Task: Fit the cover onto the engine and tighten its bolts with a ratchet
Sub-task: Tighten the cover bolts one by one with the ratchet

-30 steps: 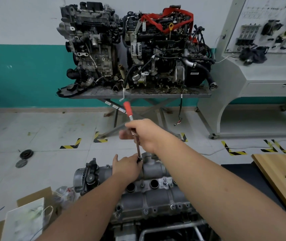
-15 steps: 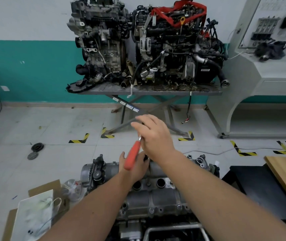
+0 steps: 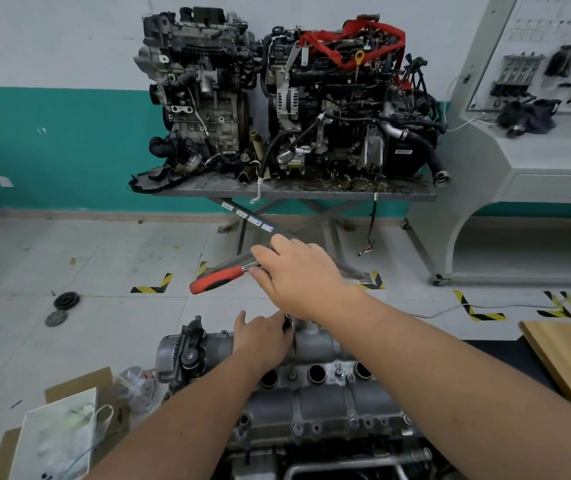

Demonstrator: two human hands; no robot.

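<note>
A grey cast cover (image 3: 312, 400) with several round plug holes sits on the engine in front of me, bolts along its near edge. My right hand (image 3: 298, 275) grips the metal shaft of a ratchet (image 3: 220, 279); its red handle points left, lifted above the cover's far edge. My left hand (image 3: 263, 337) rests on the cover's far edge and holds a dark socket extension (image 3: 288, 322) upright on a bolt there. The ratchet's head is hidden under my right hand.
Two engines stand on a steel table (image 3: 294, 192) against the teal wall ahead. A grey training console (image 3: 519, 168) is at the right, a wooden board (image 3: 568, 358) near right. Cardboard boxes and a paper bag (image 3: 55, 434) lie at lower left; two discs (image 3: 65, 301) lie on the floor.
The red handle pointed up and away one second ago, then swung down toward me on the left, and now points left, lifted higher. My left hand stays at the far edge.
</note>
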